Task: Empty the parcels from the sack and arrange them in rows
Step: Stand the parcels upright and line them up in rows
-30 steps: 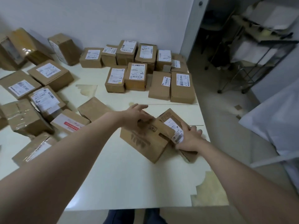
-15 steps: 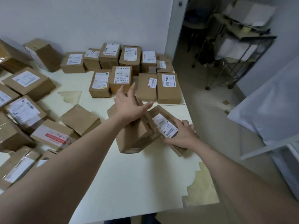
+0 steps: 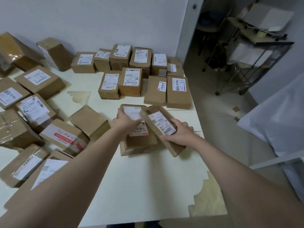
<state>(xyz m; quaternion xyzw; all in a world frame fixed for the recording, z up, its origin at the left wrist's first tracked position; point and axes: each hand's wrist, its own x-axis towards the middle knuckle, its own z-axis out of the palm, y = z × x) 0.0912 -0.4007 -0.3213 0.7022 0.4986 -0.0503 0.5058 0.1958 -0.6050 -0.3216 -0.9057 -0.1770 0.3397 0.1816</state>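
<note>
My left hand lies flat on the wide box on the desk, fingers across its label. My right hand grips a narrow box, tilted against the wide box's right edge. Behind the wide box stand rows of parcels; left of it lie loose parcels.

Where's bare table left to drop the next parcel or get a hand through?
Free: near table, this side of the narrow parcel the right hand grips; also the strip around the worn patch, between rows and loose pile. Crowded: whole left side and far right corner.
</note>
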